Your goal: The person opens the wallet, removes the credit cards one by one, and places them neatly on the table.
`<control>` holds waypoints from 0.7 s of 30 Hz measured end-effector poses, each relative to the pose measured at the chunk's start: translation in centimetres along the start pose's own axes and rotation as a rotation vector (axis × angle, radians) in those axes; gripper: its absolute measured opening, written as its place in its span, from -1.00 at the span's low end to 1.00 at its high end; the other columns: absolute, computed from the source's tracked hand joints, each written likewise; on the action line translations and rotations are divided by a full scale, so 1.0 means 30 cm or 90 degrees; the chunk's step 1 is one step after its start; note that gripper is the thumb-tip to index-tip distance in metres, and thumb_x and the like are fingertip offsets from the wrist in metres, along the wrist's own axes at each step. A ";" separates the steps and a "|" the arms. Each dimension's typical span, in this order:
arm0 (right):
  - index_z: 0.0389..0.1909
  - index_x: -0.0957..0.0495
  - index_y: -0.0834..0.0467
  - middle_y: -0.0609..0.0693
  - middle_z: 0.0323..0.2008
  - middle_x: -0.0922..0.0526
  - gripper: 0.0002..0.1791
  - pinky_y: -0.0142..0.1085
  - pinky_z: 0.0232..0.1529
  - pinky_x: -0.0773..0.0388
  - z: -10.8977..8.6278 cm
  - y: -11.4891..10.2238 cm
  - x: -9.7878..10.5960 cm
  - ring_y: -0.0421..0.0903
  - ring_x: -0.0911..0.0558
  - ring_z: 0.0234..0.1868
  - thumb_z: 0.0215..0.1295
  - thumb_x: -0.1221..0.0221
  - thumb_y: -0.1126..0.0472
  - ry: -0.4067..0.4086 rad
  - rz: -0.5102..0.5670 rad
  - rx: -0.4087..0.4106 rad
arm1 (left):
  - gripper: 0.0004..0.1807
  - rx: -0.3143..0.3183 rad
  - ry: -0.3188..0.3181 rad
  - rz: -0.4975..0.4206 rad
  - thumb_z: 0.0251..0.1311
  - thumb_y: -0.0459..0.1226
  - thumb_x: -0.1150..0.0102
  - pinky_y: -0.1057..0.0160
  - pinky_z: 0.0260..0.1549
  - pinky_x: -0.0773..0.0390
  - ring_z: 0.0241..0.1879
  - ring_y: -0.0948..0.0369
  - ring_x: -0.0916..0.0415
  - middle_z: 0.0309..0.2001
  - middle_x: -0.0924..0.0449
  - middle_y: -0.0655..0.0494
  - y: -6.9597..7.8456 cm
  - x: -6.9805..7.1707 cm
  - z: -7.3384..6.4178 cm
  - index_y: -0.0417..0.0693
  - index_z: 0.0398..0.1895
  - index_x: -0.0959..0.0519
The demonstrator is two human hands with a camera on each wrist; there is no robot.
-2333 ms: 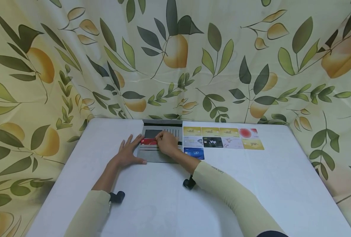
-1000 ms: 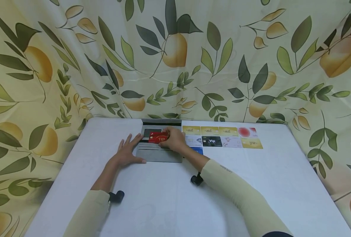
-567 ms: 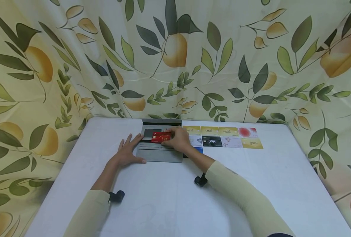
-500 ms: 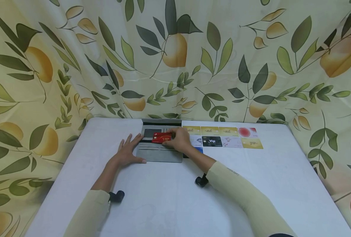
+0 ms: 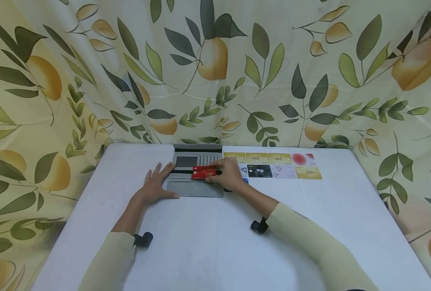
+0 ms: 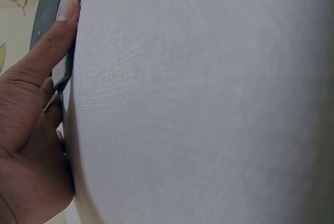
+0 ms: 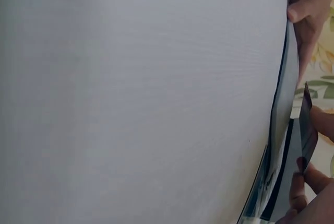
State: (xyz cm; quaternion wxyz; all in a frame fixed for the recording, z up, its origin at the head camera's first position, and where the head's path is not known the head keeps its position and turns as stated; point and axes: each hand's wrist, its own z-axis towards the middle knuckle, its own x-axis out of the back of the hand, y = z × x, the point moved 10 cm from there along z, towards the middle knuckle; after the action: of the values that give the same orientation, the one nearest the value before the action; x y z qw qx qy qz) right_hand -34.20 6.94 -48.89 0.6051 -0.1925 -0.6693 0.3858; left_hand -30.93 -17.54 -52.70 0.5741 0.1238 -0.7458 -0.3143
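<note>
A grey wallet (image 5: 193, 190) lies unfolded at the back of the white table, with card slots and a dark window panel showing. At its left edge rests my left hand (image 5: 154, 186), fingers spread and thumb on the near corner; the left wrist view shows that thumb (image 6: 52, 44) on the wallet's edge. My right hand (image 5: 230, 174) pinches a red VIP card (image 5: 202, 173) by its right end, over the middle of the wallet. In the right wrist view the card (image 7: 308, 130) is seen nearly edge-on between thumb and fingers, raised off the wallet.
Right of the wallet, several cards lie in rows: gold cards (image 5: 257, 158), a black Vip card (image 5: 259, 171), a pale floral card (image 5: 284, 171) and a red-and-pink card (image 5: 303, 159). A blue card is mostly behind the right hand. A leaf-patterned curtain (image 5: 215, 101) hangs behind the table.
The right hand has drawn the red card out of the wallet's slot area and shifted right and slightly nearer with it. The left hand has stayed at the wallet's left edge.
</note>
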 end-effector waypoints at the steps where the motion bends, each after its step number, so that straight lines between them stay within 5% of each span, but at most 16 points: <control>1: 0.19 -0.73 0.17 0.11 0.12 -0.61 -0.38 0.00 0.13 -0.45 -0.005 0.000 0.004 0.08 -0.39 0.22 0.11 -0.61 0.05 0.001 -0.002 0.001 | 0.29 0.000 -0.001 0.003 -0.04 0.05 -0.67 -0.25 0.53 0.54 0.66 -0.19 0.47 0.70 0.11 -0.06 -0.001 0.001 0.001 0.01 0.71 -0.07; 9: 0.21 -0.72 0.15 0.12 0.10 -0.60 -0.36 -0.06 -0.02 -0.41 -0.052 0.027 0.043 0.09 -0.39 0.12 0.10 -0.61 0.04 0.016 -0.041 0.001 | 0.30 -0.001 0.000 -0.002 -0.05 0.05 -0.68 -0.25 0.53 0.53 0.65 -0.20 0.46 0.70 0.11 -0.09 0.001 0.004 0.003 -0.01 0.71 -0.08; 21: 0.21 -0.71 0.18 0.17 0.12 -0.55 -0.38 -0.03 0.02 -0.38 -0.117 0.074 0.117 0.14 -0.36 0.17 0.12 -0.60 0.10 0.020 -0.027 0.006 | 0.31 -0.003 0.004 -0.001 -0.05 0.06 -0.67 -0.25 0.53 0.52 0.65 -0.21 0.45 0.70 0.10 -0.11 0.004 0.008 0.001 -0.03 0.71 -0.07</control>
State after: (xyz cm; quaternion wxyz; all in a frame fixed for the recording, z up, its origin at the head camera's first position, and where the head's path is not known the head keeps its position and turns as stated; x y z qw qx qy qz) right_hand -31.99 11.87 -48.35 0.6247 -0.1815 -0.6617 0.3728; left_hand -31.00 -17.57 -52.45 0.5768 0.1240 -0.7429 -0.3162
